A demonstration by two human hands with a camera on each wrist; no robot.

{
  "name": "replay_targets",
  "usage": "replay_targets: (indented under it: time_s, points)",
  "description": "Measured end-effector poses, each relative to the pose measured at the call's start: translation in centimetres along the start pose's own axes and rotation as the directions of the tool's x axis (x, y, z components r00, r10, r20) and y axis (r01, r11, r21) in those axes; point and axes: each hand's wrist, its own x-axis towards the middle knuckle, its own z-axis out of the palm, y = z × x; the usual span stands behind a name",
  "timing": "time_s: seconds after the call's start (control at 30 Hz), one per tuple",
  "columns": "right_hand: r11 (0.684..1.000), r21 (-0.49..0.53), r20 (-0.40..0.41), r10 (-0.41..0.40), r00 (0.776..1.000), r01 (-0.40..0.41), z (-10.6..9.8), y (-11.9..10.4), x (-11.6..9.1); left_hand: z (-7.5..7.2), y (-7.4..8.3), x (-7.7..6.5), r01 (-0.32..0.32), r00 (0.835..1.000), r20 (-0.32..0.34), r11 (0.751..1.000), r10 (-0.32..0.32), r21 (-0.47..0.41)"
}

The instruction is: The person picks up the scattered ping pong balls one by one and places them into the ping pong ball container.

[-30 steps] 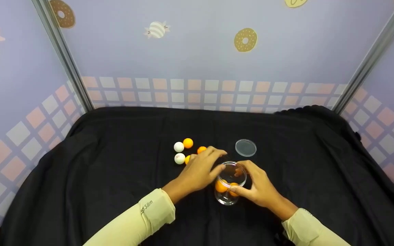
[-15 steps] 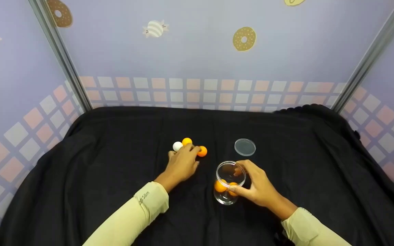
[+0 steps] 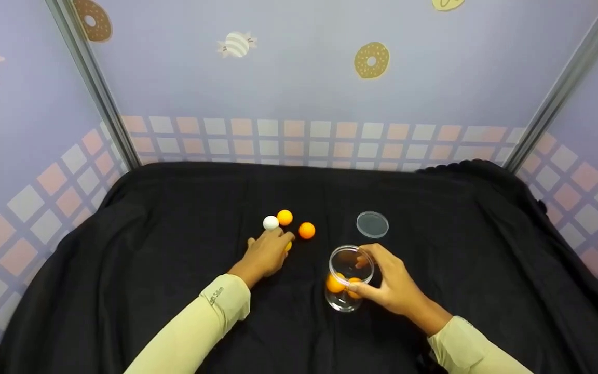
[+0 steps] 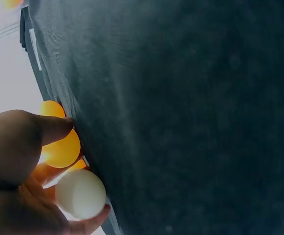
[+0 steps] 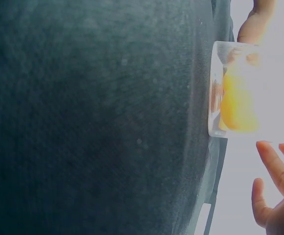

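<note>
At the left cluster, my left hand (image 3: pixel 267 253) reaches palm down over the balls, its fingers curled round a white ping-pong ball (image 4: pixel 81 195). Its thumb lies against an orange ping-pong ball (image 4: pixel 63 151), which peeks out beside the index finger in the head view; the white one is hidden there. My right hand (image 3: pixel 393 284) grips a clear jar (image 3: pixel 344 304) near its open rim, thumb on the near side and fingers behind. Inside the jar sit orange balls (image 3: pixel 335 283); glare blurs them in the right wrist view.
Just beyond my left fingers lie another white ball (image 3: pixel 271 223) and an orange ball (image 3: pixel 285 217), with a further orange ball (image 3: pixel 307 230) to their right. A round clear lid (image 3: pixel 372 225) lies behind the jar. Black cloth (image 3: pixel 190 218) covers the table; patterned walls enclose it.
My left hand has moved left from beside the jar's rim to the loose balls and now covers the nearer white one. The right hand and jar stay in place.
</note>
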Motion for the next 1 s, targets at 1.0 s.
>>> replay_targets:
  time_s: [1.0]
  points:
    - [1.0, 0.016, 0.001, -0.007, 1.0, 0.007, 0.05, 0.01, 0.02, -0.62, 0.42, -0.32, -0.077, 0.995, -0.056, 0.996, 0.079, 0.033]
